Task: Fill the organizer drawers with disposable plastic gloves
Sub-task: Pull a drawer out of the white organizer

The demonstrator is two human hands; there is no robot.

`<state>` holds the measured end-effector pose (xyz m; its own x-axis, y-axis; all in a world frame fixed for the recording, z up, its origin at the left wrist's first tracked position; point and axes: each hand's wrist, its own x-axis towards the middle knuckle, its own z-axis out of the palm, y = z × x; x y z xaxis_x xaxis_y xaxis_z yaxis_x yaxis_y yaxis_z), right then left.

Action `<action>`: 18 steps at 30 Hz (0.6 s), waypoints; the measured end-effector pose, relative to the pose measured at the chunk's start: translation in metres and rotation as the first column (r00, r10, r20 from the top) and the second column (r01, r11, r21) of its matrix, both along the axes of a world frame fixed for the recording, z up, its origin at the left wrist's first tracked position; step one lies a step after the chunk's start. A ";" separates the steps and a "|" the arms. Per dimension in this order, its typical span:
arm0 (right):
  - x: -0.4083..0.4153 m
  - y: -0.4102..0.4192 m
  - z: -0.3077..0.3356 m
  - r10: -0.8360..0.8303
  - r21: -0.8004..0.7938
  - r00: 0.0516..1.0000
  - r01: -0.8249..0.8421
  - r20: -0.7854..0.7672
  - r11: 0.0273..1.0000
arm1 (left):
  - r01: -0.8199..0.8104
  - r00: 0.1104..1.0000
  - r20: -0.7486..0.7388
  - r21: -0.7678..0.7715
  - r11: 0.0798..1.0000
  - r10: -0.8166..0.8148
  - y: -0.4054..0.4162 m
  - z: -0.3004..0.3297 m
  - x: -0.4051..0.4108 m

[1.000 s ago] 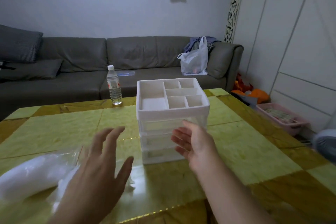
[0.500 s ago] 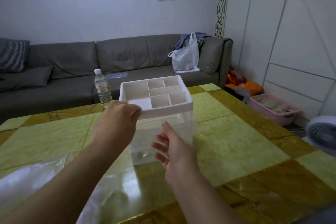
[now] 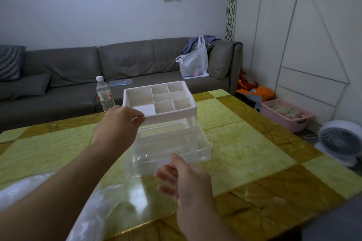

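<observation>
Head view: left hand (image 3: 119, 123) grips the white compartmented plastic organizer (image 3: 159, 101) at its top rim. Right hand (image 3: 186, 178), fingers curled, pinches the clear plastic drawer (image 3: 172, 146) pulled out from the organizer's front.

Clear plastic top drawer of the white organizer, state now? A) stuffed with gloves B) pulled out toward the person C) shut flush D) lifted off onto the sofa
B: the clear plastic top drawer juts out from under the white organizer, its front at the right hand; nothing shows inside it.

Dim, even indoor light; soft glare on the glossy table (image 3: 244, 143); motion blur on the drawer (image 3: 170, 148); wide-angle bending at the edges.
</observation>
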<state>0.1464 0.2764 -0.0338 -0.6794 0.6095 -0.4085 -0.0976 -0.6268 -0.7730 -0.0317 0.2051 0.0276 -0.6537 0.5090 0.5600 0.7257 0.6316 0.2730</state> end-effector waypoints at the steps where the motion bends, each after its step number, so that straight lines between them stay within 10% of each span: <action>1: 0.002 -0.001 0.000 0.008 -0.002 1.000 -0.008 -0.002 1.000 | 0.004 1.000 -0.007 0.000 1.000 -0.004 0.000 0.000 0.001; 11: 0.007 -0.002 0.011 -0.001 0.161 1.000 -0.002 0.020 0.987 | -0.001 0.989 0.144 0.319 0.948 -0.047 -0.025 -0.015 0.008; 18: 0.005 -0.005 0.021 -0.057 0.255 0.997 0.045 0.042 0.966 | -0.023 0.945 0.324 0.228 0.973 -0.053 -0.028 -0.018 -0.001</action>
